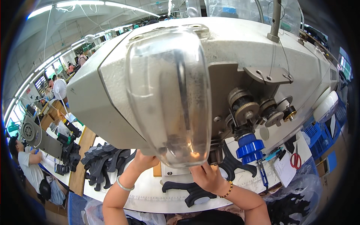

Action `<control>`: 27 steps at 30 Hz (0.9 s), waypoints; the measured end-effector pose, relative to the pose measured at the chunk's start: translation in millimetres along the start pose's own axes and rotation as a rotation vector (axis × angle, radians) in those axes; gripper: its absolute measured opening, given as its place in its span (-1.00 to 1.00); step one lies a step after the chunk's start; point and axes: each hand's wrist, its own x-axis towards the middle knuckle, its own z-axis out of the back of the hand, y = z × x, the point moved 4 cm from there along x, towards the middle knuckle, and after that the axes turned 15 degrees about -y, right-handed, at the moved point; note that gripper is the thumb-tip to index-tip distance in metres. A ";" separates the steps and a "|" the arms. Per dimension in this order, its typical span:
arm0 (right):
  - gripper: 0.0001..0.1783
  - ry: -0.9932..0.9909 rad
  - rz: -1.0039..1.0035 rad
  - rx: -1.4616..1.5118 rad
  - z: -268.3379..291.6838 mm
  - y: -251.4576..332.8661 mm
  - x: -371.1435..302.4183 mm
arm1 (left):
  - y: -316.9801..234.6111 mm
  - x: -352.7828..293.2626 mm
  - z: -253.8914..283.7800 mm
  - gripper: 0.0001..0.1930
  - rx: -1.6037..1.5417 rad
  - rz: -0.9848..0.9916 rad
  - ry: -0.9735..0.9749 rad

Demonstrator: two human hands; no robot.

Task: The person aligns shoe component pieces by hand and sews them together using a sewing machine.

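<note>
A large off-white sewing machine (232,45) fills the middle, with a clear plastic guard (168,97) over its front. My left hand (146,161) reaches in under the machine head, its fingers hidden behind the head's lower edge. Just right of the guard's bottom, my right hand (207,177) has its fingers bent together; their tips and anything in them are hidden by the guard. A black branched flat piece (187,187) lies on the white worktable (150,200), partly beneath my right wrist. Another black piece (237,165) rests farther right, behind that hand.
A heap of black pieces (103,161) lies left of my left arm. On the right are red-handled scissors (296,161), a paper sheet (285,170), a blue-handled tool (263,174) and a blue basket (317,137). A co-worker (32,165) sits at the far left.
</note>
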 end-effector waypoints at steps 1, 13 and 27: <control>-0.76 0.001 -0.001 0.003 1.2 1.6 3.1 | 4.5 -4.8 0.8 -0.75 0.002 0.002 0.001; -0.67 -0.057 -0.195 0.208 27.1 -17.7 31.3 | -15.8 7.7 30.2 -0.76 0.331 -0.324 -0.107; -0.37 0.585 -0.649 -0.431 55.4 -67.5 -120.3 | 25.4 -65.8 132.4 -0.63 0.946 0.110 -0.045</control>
